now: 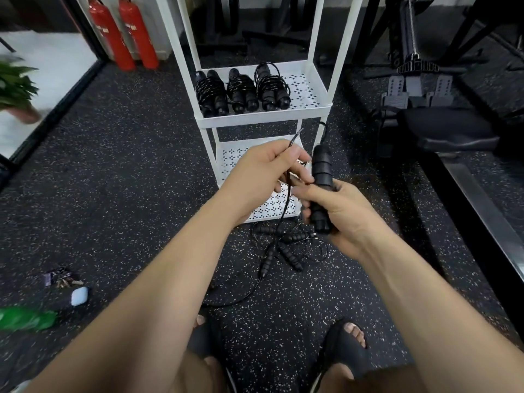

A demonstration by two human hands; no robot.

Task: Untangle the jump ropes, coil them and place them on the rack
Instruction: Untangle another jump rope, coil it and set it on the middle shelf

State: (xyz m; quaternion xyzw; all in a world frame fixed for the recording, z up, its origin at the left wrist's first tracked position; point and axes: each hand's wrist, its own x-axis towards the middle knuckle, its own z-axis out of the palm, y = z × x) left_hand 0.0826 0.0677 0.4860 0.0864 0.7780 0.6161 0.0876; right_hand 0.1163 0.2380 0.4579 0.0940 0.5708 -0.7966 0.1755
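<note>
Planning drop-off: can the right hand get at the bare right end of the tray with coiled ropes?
Probably yes: nothing blocks the right hand from that tray end; coiled ropes lie left of it.

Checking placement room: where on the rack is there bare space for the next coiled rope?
Upper tray: bare on the right, between the rightmost coil and the rim; the left coil and middle coil crowd the rest.

The rack (pixel 263 120) runs off the top edge, and the blurred plant (pixel 15 86) off the left
</note>
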